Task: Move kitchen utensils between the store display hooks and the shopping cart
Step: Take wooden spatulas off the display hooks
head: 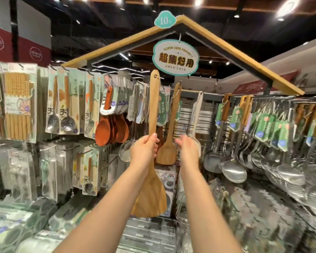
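Left hand (146, 146) grips wooden spatula (152, 136) upright, handle hole topmost; right hand (189, 146) open beside hanging spatula (169, 136). Likely rehanging: thread hole onto hook above.

Left hand (146, 146) and right hand (189, 146): both bare, no gloves, rings or watch seen. Forearms bare; no sleeve within view.
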`<action>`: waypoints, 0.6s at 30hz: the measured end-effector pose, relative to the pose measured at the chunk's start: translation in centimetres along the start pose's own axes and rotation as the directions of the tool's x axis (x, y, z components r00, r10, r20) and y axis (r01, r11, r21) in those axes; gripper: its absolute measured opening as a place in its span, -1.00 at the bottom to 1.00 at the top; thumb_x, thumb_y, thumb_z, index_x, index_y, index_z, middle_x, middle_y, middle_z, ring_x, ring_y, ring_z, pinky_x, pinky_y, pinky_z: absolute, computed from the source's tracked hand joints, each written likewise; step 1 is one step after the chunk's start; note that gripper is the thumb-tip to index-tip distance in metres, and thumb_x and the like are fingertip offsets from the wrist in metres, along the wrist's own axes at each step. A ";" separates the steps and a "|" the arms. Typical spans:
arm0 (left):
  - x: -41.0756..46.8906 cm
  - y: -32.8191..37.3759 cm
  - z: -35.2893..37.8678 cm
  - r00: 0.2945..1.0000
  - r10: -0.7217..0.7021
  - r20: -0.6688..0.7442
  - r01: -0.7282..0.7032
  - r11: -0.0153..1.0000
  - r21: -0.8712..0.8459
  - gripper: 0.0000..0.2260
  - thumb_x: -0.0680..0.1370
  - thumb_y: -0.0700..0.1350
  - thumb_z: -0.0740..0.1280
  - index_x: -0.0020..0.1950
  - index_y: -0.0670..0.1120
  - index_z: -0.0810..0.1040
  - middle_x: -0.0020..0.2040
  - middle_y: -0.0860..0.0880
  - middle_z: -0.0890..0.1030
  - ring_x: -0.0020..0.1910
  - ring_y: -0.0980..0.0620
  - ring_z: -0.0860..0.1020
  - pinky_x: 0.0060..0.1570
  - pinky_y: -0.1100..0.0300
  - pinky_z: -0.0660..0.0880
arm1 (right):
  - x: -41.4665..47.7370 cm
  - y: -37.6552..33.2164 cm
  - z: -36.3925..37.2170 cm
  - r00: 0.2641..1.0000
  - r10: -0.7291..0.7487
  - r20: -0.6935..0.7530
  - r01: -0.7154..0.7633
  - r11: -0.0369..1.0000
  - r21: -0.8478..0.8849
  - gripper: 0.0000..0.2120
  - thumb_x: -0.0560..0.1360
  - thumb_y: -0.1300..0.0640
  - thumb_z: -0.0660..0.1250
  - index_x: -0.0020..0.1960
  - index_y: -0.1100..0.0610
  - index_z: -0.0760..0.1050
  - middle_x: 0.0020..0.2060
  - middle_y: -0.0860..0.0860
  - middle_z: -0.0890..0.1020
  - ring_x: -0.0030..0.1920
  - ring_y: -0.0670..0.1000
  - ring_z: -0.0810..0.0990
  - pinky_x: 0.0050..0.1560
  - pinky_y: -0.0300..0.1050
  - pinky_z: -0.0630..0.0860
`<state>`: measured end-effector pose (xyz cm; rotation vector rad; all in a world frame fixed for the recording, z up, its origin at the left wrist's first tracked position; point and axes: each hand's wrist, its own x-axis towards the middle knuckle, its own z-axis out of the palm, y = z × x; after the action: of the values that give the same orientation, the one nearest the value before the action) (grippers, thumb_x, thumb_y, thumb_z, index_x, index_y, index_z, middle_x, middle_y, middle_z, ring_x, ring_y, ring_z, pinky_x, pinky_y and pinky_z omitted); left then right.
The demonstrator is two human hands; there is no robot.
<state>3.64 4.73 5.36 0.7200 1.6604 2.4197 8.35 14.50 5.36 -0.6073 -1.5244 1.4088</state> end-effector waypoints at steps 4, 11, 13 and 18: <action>-3.5 -2.7 0.3 1.000 -0.017 -0.006 0.017 0.999 0.027 -0.75 0.59 -0.05 0.24 -0.25 -0.07 0.53 -0.35 0.01 0.51 -0.34 0.09 0.48 -0.27 0.25 0.42 | -6.1 3.7 -2.1 0.994 -0.034 0.104 0.056 0.976 -0.209 -0.68 0.63 -0.01 0.07 0.21 0.09 0.50 0.02 -0.04 0.63 0.09 0.00 0.54 0.17 -0.02 0.44; -6.4 -3.8 0.9 0.994 -0.110 -0.026 0.108 0.992 -0.070 -0.76 0.58 -0.08 0.26 -0.27 -0.10 0.54 -0.33 -0.03 0.51 -0.29 0.02 0.47 -0.12 0.09 0.46 | -9.7 7.1 -3.8 0.966 -0.011 0.257 0.113 0.915 -0.386 -0.70 0.63 0.02 0.11 0.03 0.13 0.58 -0.08 0.03 0.63 -0.02 0.01 0.54 0.00 -0.11 0.39; -7.0 -4.0 1.0 0.995 -0.091 -0.033 0.090 0.995 -0.050 -0.75 0.58 -0.10 0.26 -0.29 -0.10 0.53 -0.35 -0.02 0.52 -0.32 0.06 0.46 -0.19 0.17 0.44 | -10.4 7.2 -4.2 0.959 -0.005 0.283 0.112 0.924 -0.366 -0.74 0.62 0.03 0.14 -0.13 0.06 0.54 -0.20 -0.02 0.59 -0.15 -0.05 0.49 -0.07 -0.10 0.38; -7.6 -4.3 0.8 0.993 -0.118 -0.028 0.116 0.992 -0.049 -0.77 0.59 -0.09 0.25 -0.25 -0.08 0.55 -0.32 -0.01 0.53 -0.31 0.10 0.48 -0.18 0.19 0.43 | -11.6 6.9 -5.0 0.948 0.036 0.315 0.086 0.928 -0.364 -0.76 0.55 0.02 0.28 -0.28 0.01 0.42 -0.42 -0.10 0.49 -0.37 -0.14 0.39 -0.27 -0.13 0.30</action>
<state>10.01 4.38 -0.66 0.5652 1.6029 2.3909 16.17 8.56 -5.23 -0.6034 -2.0809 1.2439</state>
